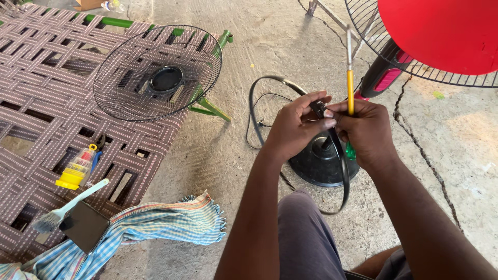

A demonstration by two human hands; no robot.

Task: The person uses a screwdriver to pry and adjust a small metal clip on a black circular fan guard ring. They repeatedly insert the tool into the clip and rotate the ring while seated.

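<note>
While the person sits over a cracked concrete floor [290, 46], the left hand [295, 127] and right hand [365, 132] meet above the round black fan base [319, 166], working on a black band [340, 155], apparently the guard's rim strap, that loops from the fingers down past the knee and back up in a thin arc. The left grip is pressed together, thumb and forefinger pinching the band's small clasp [319, 109]; the right grip is closed around a screwdriver [350, 88] with a yellow shaft sleeve and green handle, its steel tip pointing upward away from the clasp. The step in hand appears to be loosening or fitting the clasp's fastener, though the fastener itself is too small to make out; the next move would call for turning the tool tip-down onto the clasp while the left fingers keep the band from twisting. The band looks smooth, flexible and flat. At upper right stand the glossy red fan blade [446, 31] and the rear wire guard [373, 26]. The detached front guard [158, 72], a domed lattice of fine black wire, rests on a cot [41, 93] of woven maroon and white straps with a green frame, beside a yellow bit case [75, 168], a pale brush [67, 207], a dark phone [85, 225] and a blue checked cloth [155, 223].
</note>
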